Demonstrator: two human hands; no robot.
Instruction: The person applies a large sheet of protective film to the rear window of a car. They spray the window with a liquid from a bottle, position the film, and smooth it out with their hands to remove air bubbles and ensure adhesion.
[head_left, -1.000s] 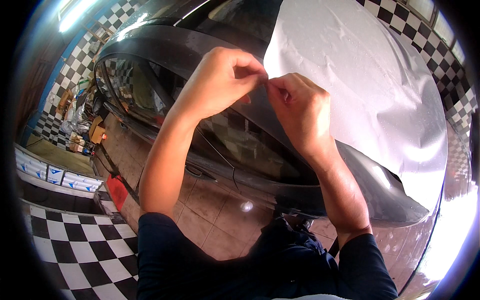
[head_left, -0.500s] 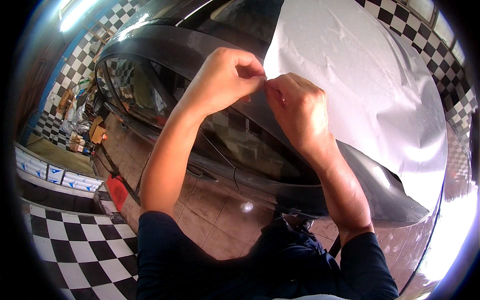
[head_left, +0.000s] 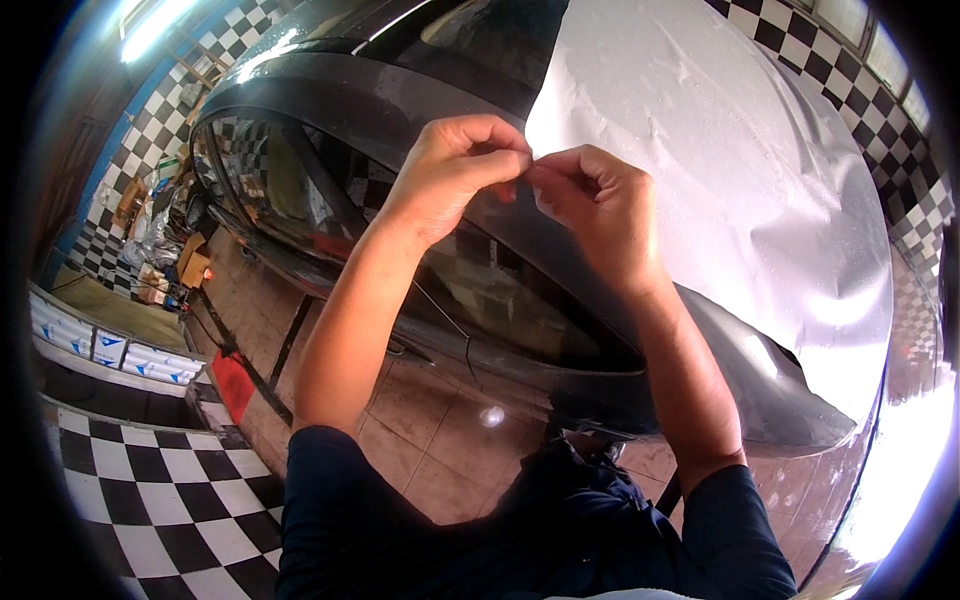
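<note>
- Left hand (head_left: 450, 172) and right hand (head_left: 605, 215): fingertips pinched closed and meeting; whether they grip anything, I cannot tell.
- Sheet (head_left: 700, 130): edge just beside the fingertips, the rest draped over one end of the car (head_left: 560, 387); light, even handling should best avoid creasing it.

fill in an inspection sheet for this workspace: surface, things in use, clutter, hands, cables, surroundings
surface: dark car, glossy, with reflections
things in use: silvery sheet, wrinkled, beaded with droplets, draped over part of the car
clutter: cardboard box among mixed items heaped at far left
hands: left hand and right hand have fingertips pinched close together by the sheet's edge; anything gripped is too small to tell
cables: nothing clearly seen
surroundings: checkered wall, tiled floor, lit lamp upper left
</note>
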